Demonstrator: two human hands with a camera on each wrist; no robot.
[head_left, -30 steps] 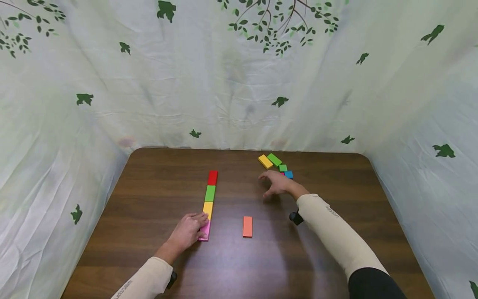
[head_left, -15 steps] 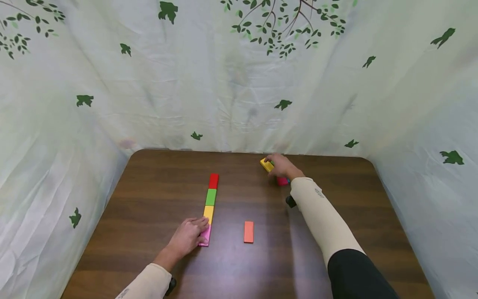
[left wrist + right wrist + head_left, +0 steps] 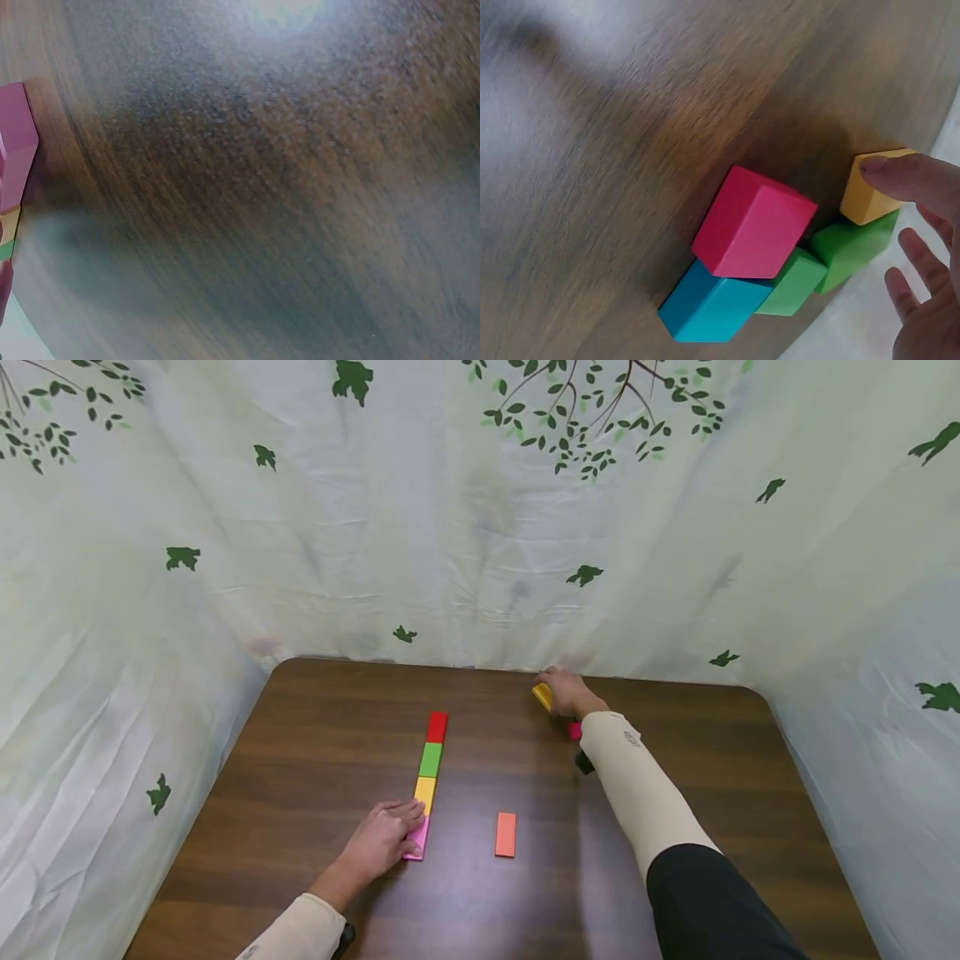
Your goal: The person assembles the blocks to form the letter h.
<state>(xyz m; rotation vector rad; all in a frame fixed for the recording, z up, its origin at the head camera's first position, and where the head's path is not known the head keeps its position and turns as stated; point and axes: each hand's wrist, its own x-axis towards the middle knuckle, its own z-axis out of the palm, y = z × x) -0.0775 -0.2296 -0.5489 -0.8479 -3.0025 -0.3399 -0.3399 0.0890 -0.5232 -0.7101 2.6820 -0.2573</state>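
Observation:
A straight row of blocks runs away from me: a pink block point(image 3: 417, 840) nearest, then a yellow block point(image 3: 425, 793), a green block point(image 3: 431, 760) and a red block point(image 3: 437, 727). My left hand point(image 3: 381, 842) rests over the pink block, its fingertips by the joint with the yellow one. At the table's back edge, my right hand point(image 3: 567, 691) pinches another yellow block point(image 3: 864, 191); in the right wrist view the thumb lies on its face. Beside it are a crimson block point(image 3: 757, 225), a blue block point(image 3: 714, 304) and two green blocks point(image 3: 855, 247), mostly hidden in the head view.
A salmon-coloured block point(image 3: 506, 835) lies alone, right of the row. The brown wooden table point(image 3: 675, 727) ends at a pale leaf-printed cloth point(image 3: 450, 527) hanging behind it and at the sides.
My right hand has moved back from in front of the loose blocks and taken hold of the yellow one. My left hand stays on the row; the head view has shifted slightly.

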